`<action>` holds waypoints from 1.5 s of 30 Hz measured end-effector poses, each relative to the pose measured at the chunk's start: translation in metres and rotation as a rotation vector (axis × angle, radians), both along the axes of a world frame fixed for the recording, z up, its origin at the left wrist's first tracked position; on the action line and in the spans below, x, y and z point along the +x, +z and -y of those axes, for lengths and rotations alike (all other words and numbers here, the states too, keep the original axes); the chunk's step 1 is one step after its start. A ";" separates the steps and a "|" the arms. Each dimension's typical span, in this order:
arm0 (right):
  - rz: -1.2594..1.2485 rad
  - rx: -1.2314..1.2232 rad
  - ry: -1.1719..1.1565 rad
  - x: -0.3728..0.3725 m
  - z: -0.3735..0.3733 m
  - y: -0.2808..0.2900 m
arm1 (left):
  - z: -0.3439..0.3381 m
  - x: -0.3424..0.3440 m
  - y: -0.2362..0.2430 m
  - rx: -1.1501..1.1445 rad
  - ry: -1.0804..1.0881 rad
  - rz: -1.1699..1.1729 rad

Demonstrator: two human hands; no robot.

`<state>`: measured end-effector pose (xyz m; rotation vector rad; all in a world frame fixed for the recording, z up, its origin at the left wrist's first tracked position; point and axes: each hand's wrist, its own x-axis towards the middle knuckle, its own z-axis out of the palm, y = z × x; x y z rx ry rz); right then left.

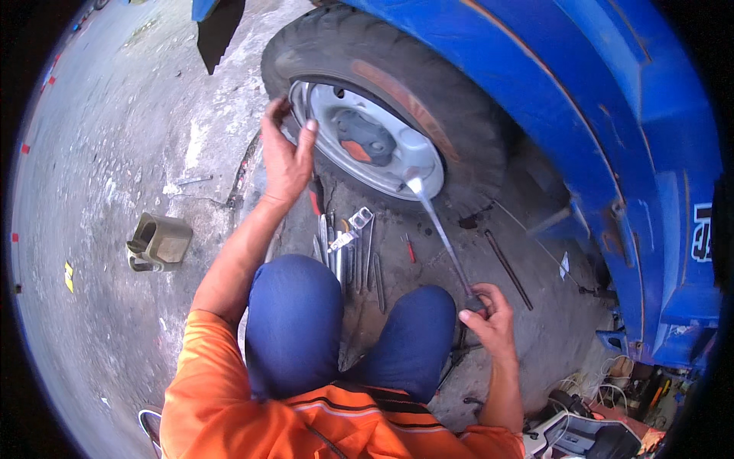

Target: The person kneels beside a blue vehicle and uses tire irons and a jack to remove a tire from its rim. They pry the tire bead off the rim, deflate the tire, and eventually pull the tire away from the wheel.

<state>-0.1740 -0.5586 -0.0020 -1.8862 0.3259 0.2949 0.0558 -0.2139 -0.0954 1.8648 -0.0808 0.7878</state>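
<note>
My left hand [292, 153] grips the curved metal rim ring [302, 103] at the left side of the pale wheel rim [413, 145] in a large black tire [466, 130]. My right hand [487, 317] is closed on the lower end of a long metal bar [445, 237], whose pale, blurred upper end is at the rim's lower right. Below the tire, between it and my knees, several metal tools [359, 256] lie on the stained concrete floor [153, 115], with a red-handled tool [316, 199] partly behind my left wrist.
The blue vehicle body [604, 115] overhangs the tire on the right. A small red screwdriver [410, 249] and a dark rod [508, 268] lie beside my right knee. An olive plastic container [162, 241] stands at left. Cables, tools and an open case [581, 436] crowd the lower right.
</note>
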 end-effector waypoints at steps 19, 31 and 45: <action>-0.097 -0.203 0.174 0.046 0.060 0.080 | -0.040 0.134 0.141 0.662 -0.138 -0.265; -0.171 -0.168 0.136 0.082 0.098 0.068 | -0.053 0.197 0.110 0.586 -0.561 -0.132; -0.456 0.260 -0.146 0.043 -0.075 0.128 | -0.021 0.181 0.137 0.596 -0.572 -0.090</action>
